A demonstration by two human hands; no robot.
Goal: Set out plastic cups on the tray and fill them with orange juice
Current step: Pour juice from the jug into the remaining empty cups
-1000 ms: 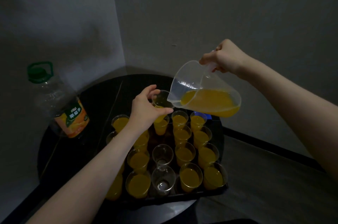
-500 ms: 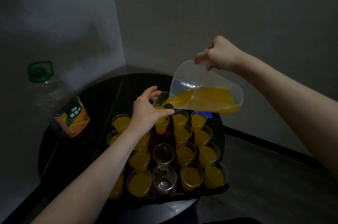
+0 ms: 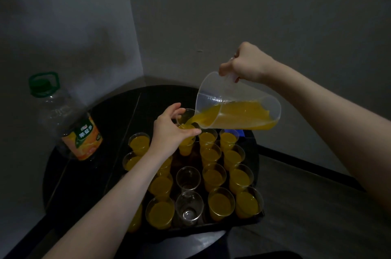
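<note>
A dim, bare room corner, likely a home. Plain grey walls (image 3: 232, 15) meet behind a round dark surface (image 3: 88, 174); a dark baseboard (image 3: 306, 165) lines the floor.

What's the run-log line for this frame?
step: pouring | left hand: holds cup | right hand: tilts jug | empty cups remain

Juice bottle (image 3: 69, 123) label (image 3: 83, 142): green panel, white Chinese "果益多"; smaller print illegible.
</note>
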